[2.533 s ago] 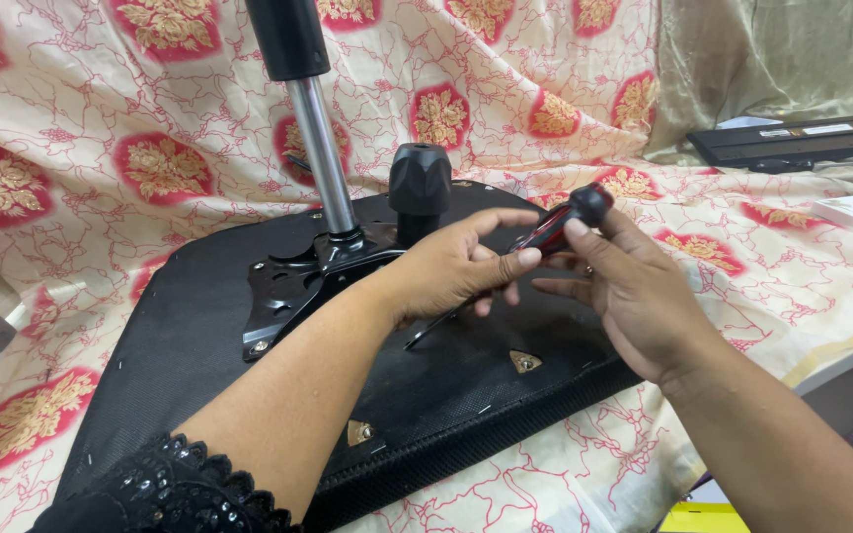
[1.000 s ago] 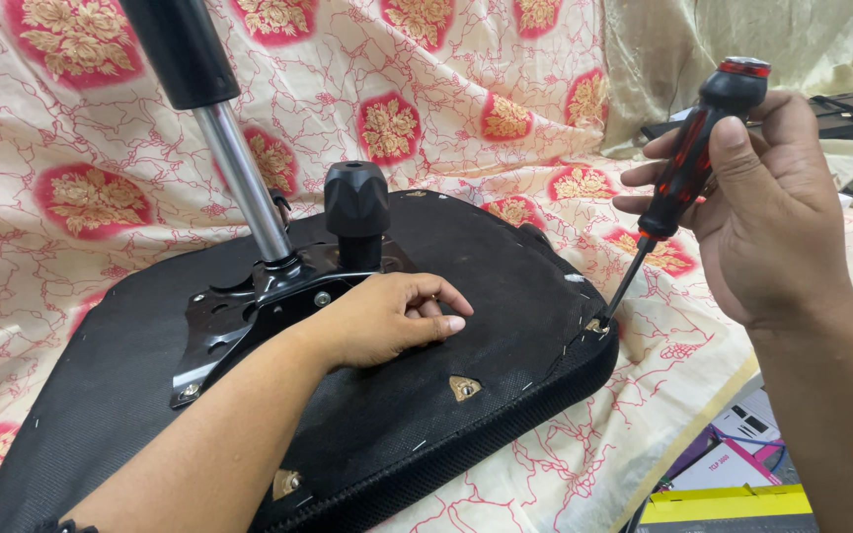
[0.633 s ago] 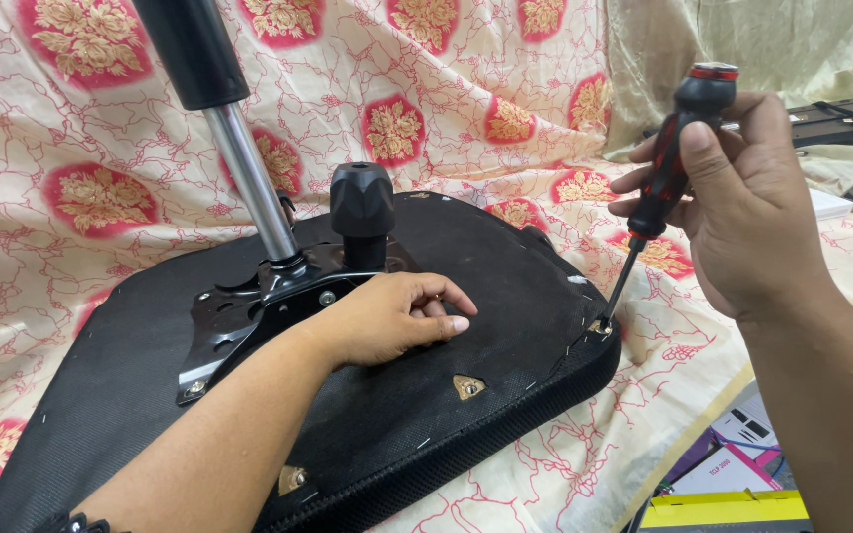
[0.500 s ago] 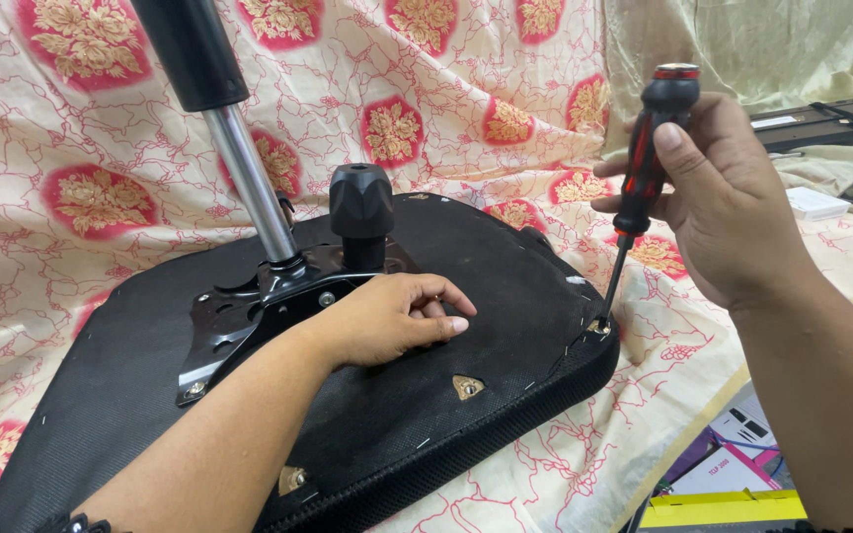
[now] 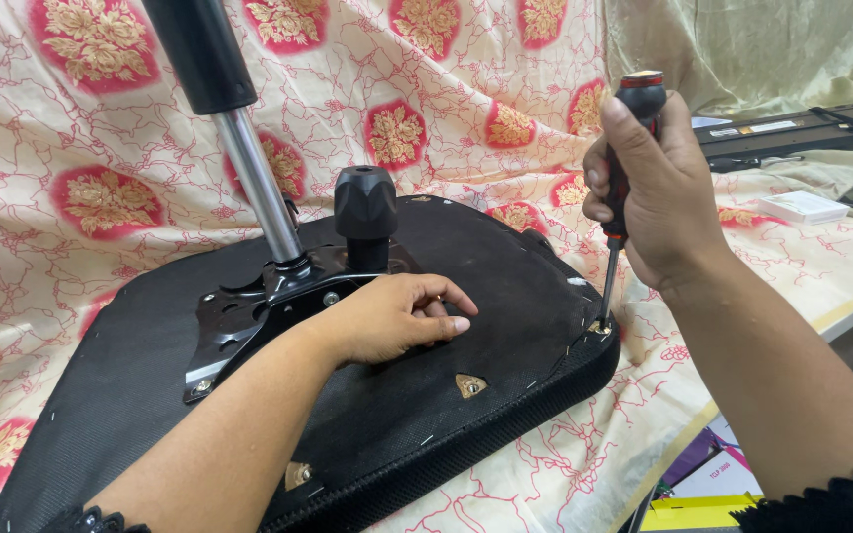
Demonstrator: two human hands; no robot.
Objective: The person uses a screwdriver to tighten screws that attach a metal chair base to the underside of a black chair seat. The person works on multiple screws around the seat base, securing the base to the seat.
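Under the left hand [image 5: 397, 318], resting flat and loose, sits the upturned black seat base [image 5: 249, 415] on the table: stiff and bulky, probably heavy, so pressing near its metal plate [image 5: 259, 311] steadies it. At the seat's edge, the right hand [image 5: 659, 197] is clenched around a red-black screwdriver [image 5: 616, 188], tip in a corner screw [image 5: 599, 326]. Rubbery handle, good grip.

Left hand [image 5: 392, 318]: palm down, fingers loosely curled, forearm reaching in from lower left.
Right hand [image 5: 656, 188]: raised, fist wrapped closed, thumb on top, forearm entering from lower right.
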